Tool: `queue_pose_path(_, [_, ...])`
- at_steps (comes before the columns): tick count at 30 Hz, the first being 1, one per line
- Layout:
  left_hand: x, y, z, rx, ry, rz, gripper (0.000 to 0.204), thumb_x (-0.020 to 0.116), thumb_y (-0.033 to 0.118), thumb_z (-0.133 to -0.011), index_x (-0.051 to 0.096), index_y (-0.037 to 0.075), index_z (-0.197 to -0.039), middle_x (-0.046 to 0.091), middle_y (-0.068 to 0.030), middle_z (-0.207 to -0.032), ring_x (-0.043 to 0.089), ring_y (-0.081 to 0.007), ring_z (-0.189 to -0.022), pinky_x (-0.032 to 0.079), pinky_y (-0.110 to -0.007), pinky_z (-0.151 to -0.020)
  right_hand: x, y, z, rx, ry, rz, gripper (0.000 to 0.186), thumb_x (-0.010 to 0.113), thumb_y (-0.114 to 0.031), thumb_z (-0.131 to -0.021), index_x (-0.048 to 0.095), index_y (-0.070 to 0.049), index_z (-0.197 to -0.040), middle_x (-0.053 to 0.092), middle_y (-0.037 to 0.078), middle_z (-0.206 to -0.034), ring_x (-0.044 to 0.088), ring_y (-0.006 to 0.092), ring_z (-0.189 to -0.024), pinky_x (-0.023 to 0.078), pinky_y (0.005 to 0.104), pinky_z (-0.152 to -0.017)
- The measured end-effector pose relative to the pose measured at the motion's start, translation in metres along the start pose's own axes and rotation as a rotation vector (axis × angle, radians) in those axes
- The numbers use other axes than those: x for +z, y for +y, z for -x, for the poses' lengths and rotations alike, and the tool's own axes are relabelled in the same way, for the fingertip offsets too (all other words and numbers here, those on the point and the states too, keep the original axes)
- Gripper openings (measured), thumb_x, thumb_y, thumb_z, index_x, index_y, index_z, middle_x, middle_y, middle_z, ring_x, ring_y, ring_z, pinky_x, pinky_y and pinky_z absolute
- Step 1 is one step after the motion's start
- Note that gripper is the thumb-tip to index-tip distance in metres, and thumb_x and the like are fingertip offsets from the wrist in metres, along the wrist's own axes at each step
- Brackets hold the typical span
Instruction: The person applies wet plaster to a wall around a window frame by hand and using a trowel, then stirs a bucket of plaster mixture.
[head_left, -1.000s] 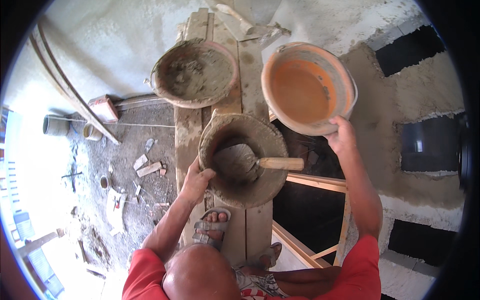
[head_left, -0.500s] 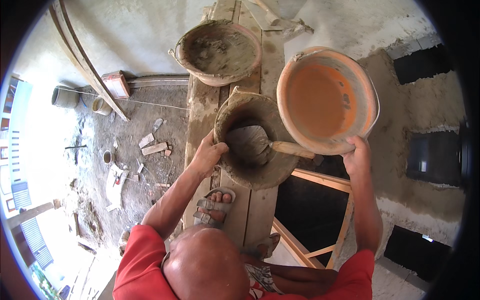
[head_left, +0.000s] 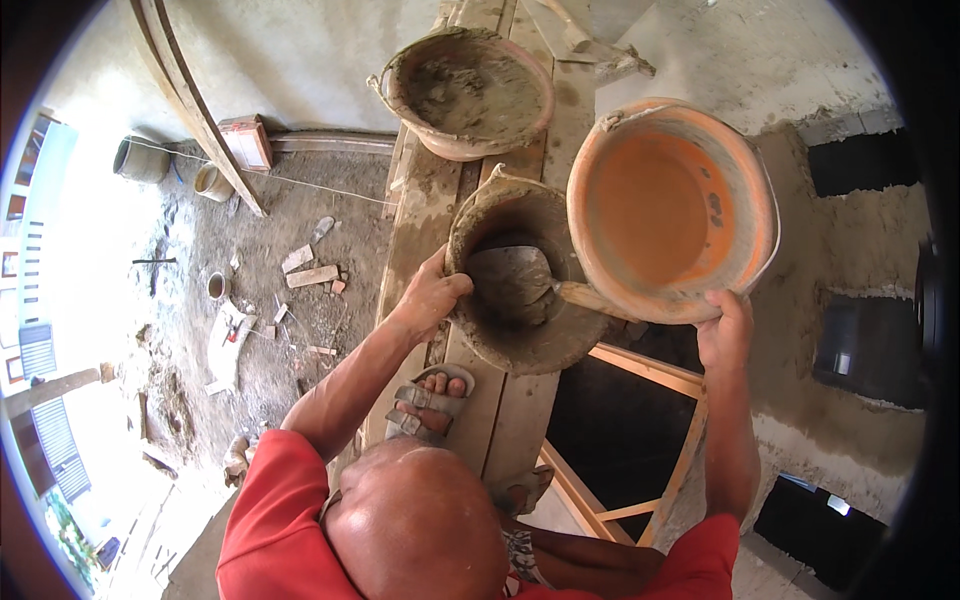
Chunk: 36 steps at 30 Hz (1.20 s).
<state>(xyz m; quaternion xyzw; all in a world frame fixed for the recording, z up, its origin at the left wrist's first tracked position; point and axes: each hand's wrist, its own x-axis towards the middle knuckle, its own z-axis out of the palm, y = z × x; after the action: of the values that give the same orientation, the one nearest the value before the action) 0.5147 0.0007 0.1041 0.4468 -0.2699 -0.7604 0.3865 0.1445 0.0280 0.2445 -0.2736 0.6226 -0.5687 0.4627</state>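
Left hand (head_left: 432,297): clamped on the near rim of a mortar-caked bucket (head_left: 525,345) standing on the scaffold plank (head_left: 520,420); a trowel (head_left: 520,280) lies inside. Right hand (head_left: 725,330): gripping the rim of an empty orange bucket (head_left: 670,210), raised just right of the first. Second mortar bucket (head_left: 470,90) beyond, untouched. Nothing poured yet, apparently.

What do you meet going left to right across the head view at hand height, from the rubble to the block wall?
Brick scraps on the ground → left hand gripping the rim of the mortar-caked bucket → trowel inside it → orange bucket, right hand under its rim → block wall.
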Motion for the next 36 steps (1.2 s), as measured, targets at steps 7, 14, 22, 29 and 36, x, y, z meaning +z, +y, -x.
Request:
queue_pose_path(7, [-0.001,0.000,0.000,-0.006,0.007,-0.035,0.054,0.055,-0.005,-0.079,0.055,0.000,-0.132,0.066,-0.0076,-0.107,0.062,-0.0162,-0.093,0.051,-0.030,-0.083,0.002,0.000,0.002,-0.017,0.003,-0.005,0.059,0.055,0.002,-0.077,0.046,0.002,-0.135,0.059,0.012,-0.124,0.061,0.0273,-0.114,0.057,0.0432,-0.088])
queue_pose_path(14, [-0.001,0.002,0.002,0.020,-0.022,-0.013,0.053,0.055,-0.004,-0.081,0.054,0.001,-0.134,0.066,-0.0071,-0.110,0.062,-0.0152,-0.093,0.051,-0.029,-0.082,0.008,-0.003,0.005,-0.013,0.012,0.018,0.056,0.054,0.002,-0.077,0.047,0.002,-0.133,0.059,0.011,-0.122,0.062,0.0263,-0.111,0.057,0.0429,-0.088])
queue_pose_path(22, [-0.001,0.003,0.002,0.016,-0.025,-0.021,0.057,0.053,-0.005,-0.077,0.053,-0.001,-0.134,0.065,-0.0093,-0.115,0.061,-0.0179,-0.103,0.050,-0.031,-0.092,0.005,-0.002,-0.002,-0.012,0.040,-0.001,0.057,0.052,0.002,-0.078,0.047,0.002,-0.135,0.058,0.013,-0.124,0.062,0.0272,-0.112,0.057,0.0453,-0.086])
queue_pose_path(29, [0.004,-0.002,0.016,0.033,0.028,-0.209,0.055,0.066,0.015,-0.093,0.045,0.003,-0.142,0.063,-0.0075,-0.115,0.062,-0.0146,-0.098,0.053,-0.030,-0.082,0.015,0.011,-0.059,0.162,0.081,-0.181,0.058,0.054,0.002,-0.080,0.045,0.001,-0.138,0.056,0.014,-0.131,0.056,0.0324,-0.122,0.051,0.0526,-0.099])
queue_pose_path(36, [0.003,-0.027,0.038,0.038,-0.058,-0.230,0.078,0.073,0.021,-0.092,0.024,0.002,-0.150,0.059,-0.0130,-0.122,0.063,-0.0176,-0.095,0.057,-0.030,-0.067,0.075,0.061,-0.172,0.175,0.187,-0.362,0.057,0.055,0.004,-0.081,0.043,0.002,-0.137,0.051,0.017,-0.134,0.053,0.0372,-0.125,0.049,0.0591,-0.103])
